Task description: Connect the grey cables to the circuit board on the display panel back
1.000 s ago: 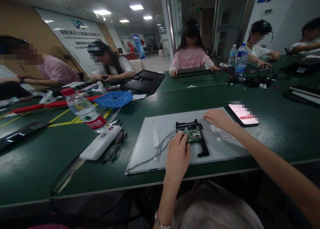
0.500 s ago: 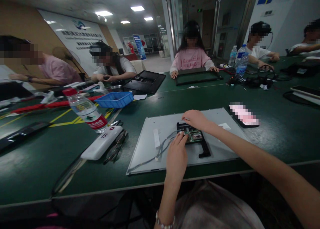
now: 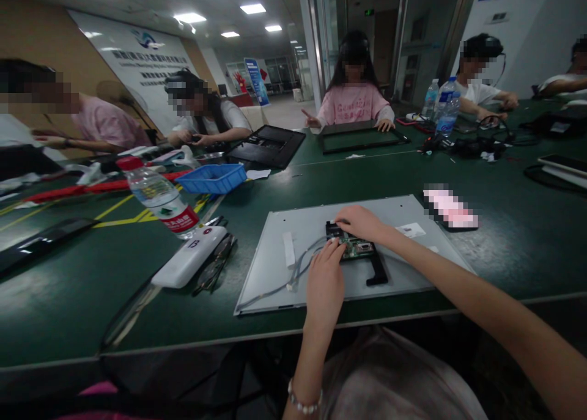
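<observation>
A green circuit board (image 3: 355, 249) sits in a black plastic bracket (image 3: 378, 271) on a flat grey metal panel (image 3: 270, 249). My left hand (image 3: 324, 279) reaches in from the near side, its fingertips pressed at the board's left edge, where grey cables (image 3: 300, 267) run off to the left. Above the bracket's far end, my right hand (image 3: 362, 224) is closed in a pinch; what its fingertips hold is too small and dark to make out. Both hands partly cover the board and bracket.
Left of the panel are a white power bank (image 3: 190, 258), glasses (image 3: 215, 264) and a tilted water bottle (image 3: 160, 200). A blue tray (image 3: 211, 179) stands behind them. A phone (image 3: 449, 207) lies right of the panel. Across the green table (image 3: 275, 340), several people work; one has a black frame (image 3: 364, 142).
My right fingertips have come down slightly toward the bracket's far end. My left hand stays at the board. Across the table, the person in pink has lifted one hand off the black frame.
</observation>
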`<state>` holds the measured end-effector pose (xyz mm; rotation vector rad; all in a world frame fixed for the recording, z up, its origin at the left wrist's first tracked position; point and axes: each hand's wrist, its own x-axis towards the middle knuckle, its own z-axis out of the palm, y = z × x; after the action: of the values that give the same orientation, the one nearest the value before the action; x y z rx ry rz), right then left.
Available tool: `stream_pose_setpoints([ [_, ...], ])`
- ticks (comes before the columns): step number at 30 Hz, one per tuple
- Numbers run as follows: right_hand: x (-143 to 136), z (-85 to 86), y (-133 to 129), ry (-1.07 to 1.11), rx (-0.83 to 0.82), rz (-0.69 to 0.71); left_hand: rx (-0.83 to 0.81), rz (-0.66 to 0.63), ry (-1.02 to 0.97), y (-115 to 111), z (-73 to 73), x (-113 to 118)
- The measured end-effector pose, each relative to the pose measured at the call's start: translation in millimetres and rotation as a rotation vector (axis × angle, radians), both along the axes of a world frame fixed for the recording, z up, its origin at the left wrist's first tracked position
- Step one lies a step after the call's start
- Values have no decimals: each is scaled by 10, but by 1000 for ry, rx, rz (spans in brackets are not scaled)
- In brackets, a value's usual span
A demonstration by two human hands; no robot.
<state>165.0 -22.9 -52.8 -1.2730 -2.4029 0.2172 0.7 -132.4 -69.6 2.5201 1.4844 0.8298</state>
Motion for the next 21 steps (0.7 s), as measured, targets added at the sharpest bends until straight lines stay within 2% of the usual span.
stream_pose_setpoints([
  [6, 21, 39, 12, 65, -28, 55, -8, 31, 40, -60, 35, 36],
  [11, 193, 204, -63, 77, 3, 11, -8, 32, 44, -94, 37, 32],
  [16, 711, 309, -278, 42, -29, -38, 43, -3, -6, -104, 58, 24],
  [18, 973, 258, -365, 38, -50, -94, 55, -34, -16, -115, 77, 28],
  [21, 1313, 93, -468, 37, -89, -178, 41, -74, -3, -139, 106, 42],
])
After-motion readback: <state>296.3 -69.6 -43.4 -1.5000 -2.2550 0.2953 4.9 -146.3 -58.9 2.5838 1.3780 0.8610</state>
